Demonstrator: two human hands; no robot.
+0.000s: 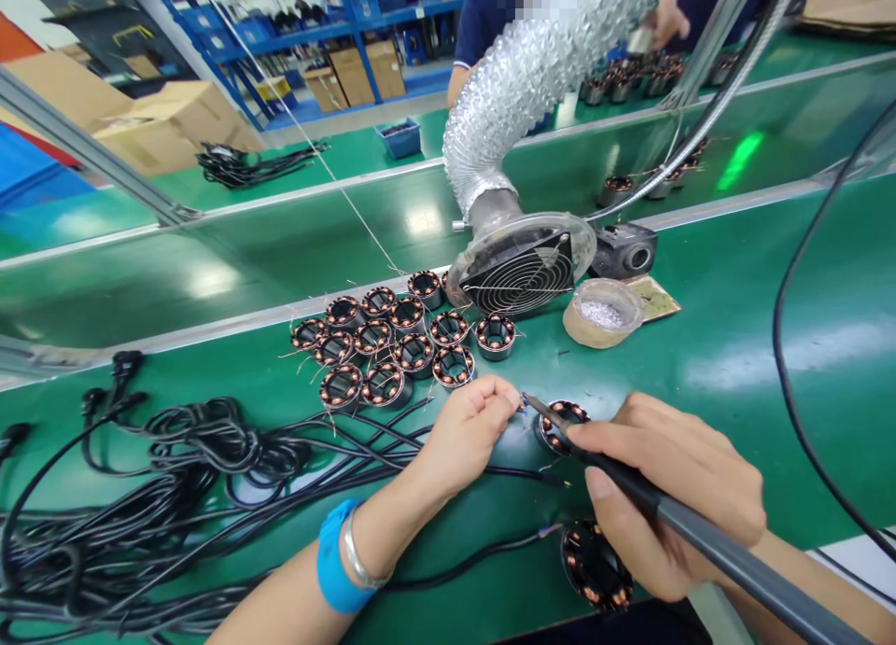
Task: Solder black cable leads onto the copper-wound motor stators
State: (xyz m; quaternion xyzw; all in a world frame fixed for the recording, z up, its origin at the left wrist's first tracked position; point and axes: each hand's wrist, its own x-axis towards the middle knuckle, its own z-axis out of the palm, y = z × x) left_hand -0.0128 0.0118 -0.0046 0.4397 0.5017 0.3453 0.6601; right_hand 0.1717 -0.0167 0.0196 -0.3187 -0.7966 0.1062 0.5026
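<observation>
My left hand [468,432] is pinched closed at the centre, with a small bluish wire end [522,408] showing at its fingertips. A soldering iron [630,486] with a dark grey handle is gripped in my right hand [679,482], its tip close to that wire end. Just behind the iron's tip, partly covered by it, sits a ring-shaped copper-wound stator [566,410]. A second stator [595,563] lies near the front edge, below my right hand, beside a black cable [476,563] with coloured wire ends.
Several stators [384,384] stand grouped behind my left hand. Black cables [175,458] are heaped at the left. A fan-fronted extraction duct [522,272], a round tub [603,314] and a black holder [624,250] stand farther back. A person [483,20] is across the bench.
</observation>
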